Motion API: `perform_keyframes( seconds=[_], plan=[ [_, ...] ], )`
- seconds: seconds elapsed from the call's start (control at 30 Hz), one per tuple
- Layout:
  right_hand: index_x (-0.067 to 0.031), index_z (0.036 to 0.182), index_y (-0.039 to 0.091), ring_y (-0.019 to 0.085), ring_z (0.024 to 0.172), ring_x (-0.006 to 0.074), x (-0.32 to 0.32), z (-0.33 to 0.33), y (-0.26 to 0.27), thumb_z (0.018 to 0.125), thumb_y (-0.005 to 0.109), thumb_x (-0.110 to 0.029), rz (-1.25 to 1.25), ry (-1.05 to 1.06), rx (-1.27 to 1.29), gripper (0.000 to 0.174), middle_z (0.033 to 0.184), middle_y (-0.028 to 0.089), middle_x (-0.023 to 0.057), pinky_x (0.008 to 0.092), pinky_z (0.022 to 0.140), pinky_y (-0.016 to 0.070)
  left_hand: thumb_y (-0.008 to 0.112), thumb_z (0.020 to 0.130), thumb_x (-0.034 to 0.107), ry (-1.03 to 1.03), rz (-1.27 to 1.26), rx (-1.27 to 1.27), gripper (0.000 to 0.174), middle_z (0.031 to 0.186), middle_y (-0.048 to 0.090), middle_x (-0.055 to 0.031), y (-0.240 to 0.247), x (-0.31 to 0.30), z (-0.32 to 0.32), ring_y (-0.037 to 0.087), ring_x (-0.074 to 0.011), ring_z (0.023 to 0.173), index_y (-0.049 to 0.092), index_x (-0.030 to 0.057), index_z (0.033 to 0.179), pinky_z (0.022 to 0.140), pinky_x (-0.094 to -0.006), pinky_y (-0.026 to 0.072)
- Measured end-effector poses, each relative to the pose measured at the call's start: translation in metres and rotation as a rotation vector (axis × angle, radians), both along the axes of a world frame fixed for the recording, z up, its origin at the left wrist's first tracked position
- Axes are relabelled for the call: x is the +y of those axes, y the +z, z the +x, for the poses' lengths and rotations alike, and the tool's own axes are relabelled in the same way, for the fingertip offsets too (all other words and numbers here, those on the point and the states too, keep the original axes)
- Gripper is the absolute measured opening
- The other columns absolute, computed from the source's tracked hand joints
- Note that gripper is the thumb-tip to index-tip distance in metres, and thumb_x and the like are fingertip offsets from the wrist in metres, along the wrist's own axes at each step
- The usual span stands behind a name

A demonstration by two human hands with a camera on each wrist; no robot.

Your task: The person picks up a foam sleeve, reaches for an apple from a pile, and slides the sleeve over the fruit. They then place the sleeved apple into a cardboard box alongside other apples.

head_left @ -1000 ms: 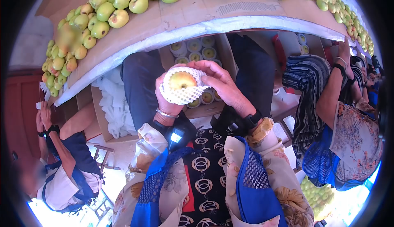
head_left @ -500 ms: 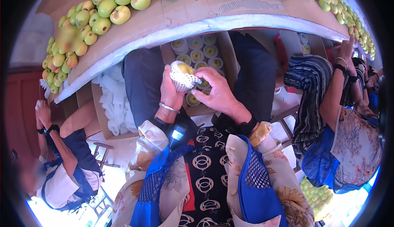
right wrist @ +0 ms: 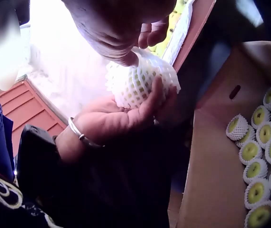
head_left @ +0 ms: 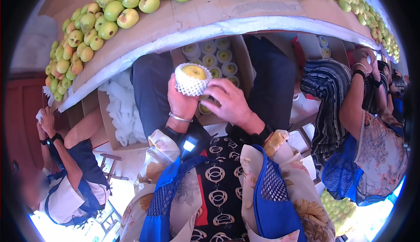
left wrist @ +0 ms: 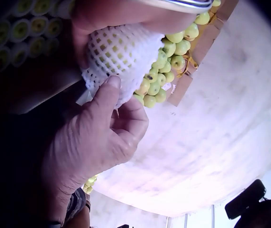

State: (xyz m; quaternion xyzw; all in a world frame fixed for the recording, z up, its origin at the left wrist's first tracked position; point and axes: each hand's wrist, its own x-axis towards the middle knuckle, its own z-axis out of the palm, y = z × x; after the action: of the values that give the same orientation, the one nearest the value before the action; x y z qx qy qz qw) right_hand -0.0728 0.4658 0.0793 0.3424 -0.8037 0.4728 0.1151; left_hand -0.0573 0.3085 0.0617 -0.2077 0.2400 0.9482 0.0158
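The left hand (head_left: 183, 104) cups the apple (head_left: 194, 71), apparently steadying it, as the half-curled right hand (head_left: 232, 103) pinches the foam net (head_left: 189, 86).

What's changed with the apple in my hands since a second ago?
The apple has turned more upright, and its net, uneven across it before, now rings it more evenly. The right hand has moved from its upper edge down to its side, thumb on the net. The left hand still holds it; the boxed apples look unchanged.
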Motion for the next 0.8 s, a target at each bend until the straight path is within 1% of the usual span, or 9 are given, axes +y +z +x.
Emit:
perform_keyframes(
  seconds=[0.07,0.17,0.2,0.3,0.33,0.47,0.67,0.77,0.8],
  plan=[
    [-0.006,0.084,0.057,0.056,0.08,0.0211,0.006,0.003,-0.001,0.063,0.074,-0.015,-0.04,0.016,-0.029,0.028,0.088,0.055,0.007,0.0302,0.067,0.0474,0.033,0.088,0.036,0.016,0.049,0.059,0.045,0.116,0.054,-0.0102,0.004,-0.001,-0.001,0.05,-0.027,0.11,0.048,0.0074,0.119,0.095,-0.0436,0.038],
    [-0.0052,0.088,0.057,0.057,0.083,0.0175,0.018,0.001,0.005,0.065,0.075,-0.017,-0.149,-0.14,-0.516,0.032,0.094,0.056,0.0058,0.0294,0.071,0.0474,0.033,0.087,0.034,-0.016,0.14,0.08,0.044,0.117,0.054,-0.0101,0.005,0.0,0.004,0.05,-0.0268,0.11,0.049,0.0068,0.118,0.095,-0.0435,0.0378],
    [-0.0033,0.108,0.051,0.054,0.095,0.0201,0.018,-0.002,0.003,0.063,0.077,-0.022,-0.222,-0.1,-0.469,0.055,0.108,0.053,0.0095,0.0333,0.081,0.0447,0.034,0.086,0.033,-0.023,0.099,0.089,0.044,0.115,0.055,-0.0106,0.005,0.002,0.003,0.051,-0.0268,0.108,0.05,0.0052,0.117,0.095,-0.0422,0.0384],
    [0.0001,0.126,0.035,0.046,0.109,0.0276,0.005,-0.001,0.01,0.057,0.08,-0.028,-0.245,-0.029,-0.324,0.087,0.12,0.046,0.0159,0.0386,0.092,0.0371,0.036,0.087,0.032,-0.035,0.001,0.041,0.04,0.113,0.056,-0.0103,0.004,0.007,0.004,0.052,-0.0248,0.106,0.053,0.0058,0.112,0.093,-0.039,0.0393],
    [0.0027,0.132,0.023,0.039,0.115,0.0333,-0.001,0.001,0.004,0.052,0.082,-0.032,-0.202,0.008,-0.431,0.106,0.126,0.039,0.0201,0.0416,0.098,0.0298,0.036,0.087,0.031,-0.055,0.001,0.02,0.039,0.111,0.057,-0.0107,0.011,0.01,0.004,0.054,-0.0243,0.104,0.053,0.0046,0.111,0.093,-0.0375,0.0405],
    [-0.0005,0.134,0.021,0.042,0.111,0.033,-0.021,0.009,-0.007,0.054,0.082,-0.03,-0.041,-0.119,-0.359,0.105,0.12,0.041,0.0201,0.0397,0.096,0.0338,0.035,0.088,0.031,-0.113,0.175,0.11,0.04,0.109,0.059,-0.0101,-0.006,0.006,0.01,0.056,-0.0236,0.101,0.053,0.0033,0.11,0.092,-0.0359,0.0411],
    [-0.0013,0.134,0.022,0.045,0.107,0.033,-0.017,0.006,-0.01,0.053,0.081,-0.027,0.016,-0.166,-0.269,0.104,0.115,0.044,0.0204,0.0398,0.093,0.0362,0.033,0.089,0.032,-0.184,0.043,0.035,0.043,0.114,0.056,-0.0096,-0.008,0.014,0.011,0.053,-0.0235,0.107,0.05,0.0037,0.116,0.096,-0.0357,0.0377],
    [-0.0018,0.134,0.023,0.048,0.104,0.0322,-0.017,0.005,-0.023,0.052,0.081,-0.027,-0.151,-0.116,-0.522,0.103,0.111,0.047,0.0199,0.0403,0.091,0.0373,0.032,0.09,0.035,-0.251,-0.01,-0.033,0.044,0.117,0.054,-0.0092,0.004,0.012,0.013,0.052,-0.024,0.108,0.048,0.0049,0.118,0.094,-0.039,0.0396],
    [-0.0019,0.133,0.025,0.049,0.103,0.032,-0.014,0.005,-0.023,0.052,0.08,-0.027,-0.114,-0.099,-0.454,0.101,0.111,0.048,0.0192,0.04,0.091,0.0362,0.034,0.09,0.037,-0.24,-0.08,-0.126,0.044,0.117,0.054,-0.0082,0.003,0.007,0.015,0.052,-0.0235,0.107,0.048,0.006,0.118,0.092,-0.0406,0.0411]
  ],
)
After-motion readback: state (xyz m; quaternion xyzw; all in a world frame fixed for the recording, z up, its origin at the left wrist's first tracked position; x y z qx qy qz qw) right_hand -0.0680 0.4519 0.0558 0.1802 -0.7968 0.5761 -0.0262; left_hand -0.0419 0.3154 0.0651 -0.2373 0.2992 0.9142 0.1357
